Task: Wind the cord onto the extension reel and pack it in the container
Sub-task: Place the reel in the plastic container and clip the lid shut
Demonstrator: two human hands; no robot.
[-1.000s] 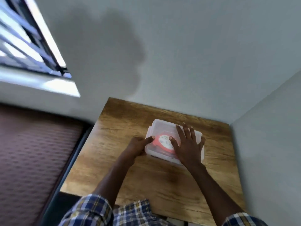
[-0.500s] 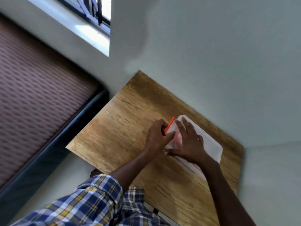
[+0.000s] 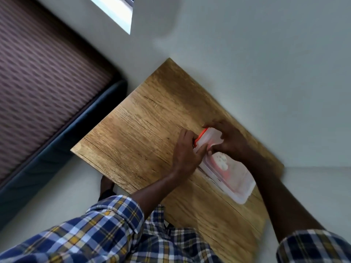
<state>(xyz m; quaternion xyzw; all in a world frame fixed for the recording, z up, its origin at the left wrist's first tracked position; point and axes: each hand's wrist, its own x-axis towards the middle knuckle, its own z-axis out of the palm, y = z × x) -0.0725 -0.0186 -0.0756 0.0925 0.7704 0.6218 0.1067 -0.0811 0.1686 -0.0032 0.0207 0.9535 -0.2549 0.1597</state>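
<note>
One view only — the head camera, looking steeply down from above the person's chest and tilted hard, so the wooden table runs diagonally across the frame. It sits close: plaid sleeves fill the bottom edge. The wide lens also takes in the wall beyond the table — and a window at the top.

I see daylight from the window at top, blown out white. It lights the pale wall evenly, with a soft grey shadow right of the window. The wooden table is moderately bright. There's motion blur on the hands and the plastic container. The frame is tilted, with wide-angle stretch at the edges.
</note>
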